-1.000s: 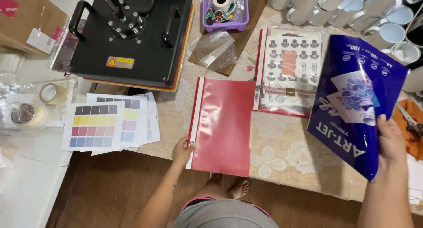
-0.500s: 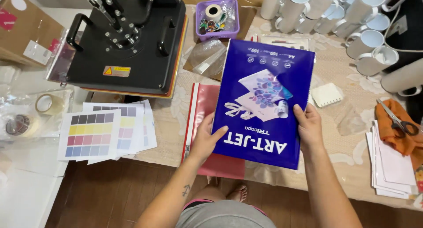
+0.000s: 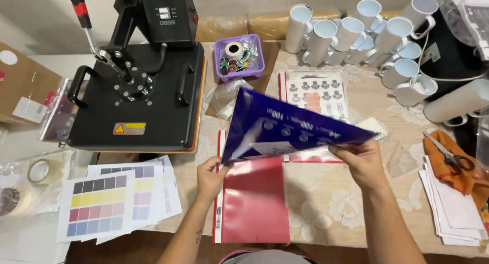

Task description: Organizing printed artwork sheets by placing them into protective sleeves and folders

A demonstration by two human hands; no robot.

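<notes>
Blue glossy paper pack is held tilted above the counter, its upper face turned almost edge-on to the camera. The pack is gripped at its lower left corner by the left hand, with the fingers closed on the edge, and at its lower right edge by the right hand, whose fingers are likewise curled shut on it.

Directly below the pack, a red folder lies flat on the counter. Behind the pack, a second folder holding a printed sheet of small figures is partly covered by it. To the left of the pack stands a black heat press, and in front of the press colour test sheets are stacked. Behind the pack, a purple tray of small items is placed. White mugs are grouped to the right rear of the pack, and scissors rest on an orange cloth to its right.
</notes>
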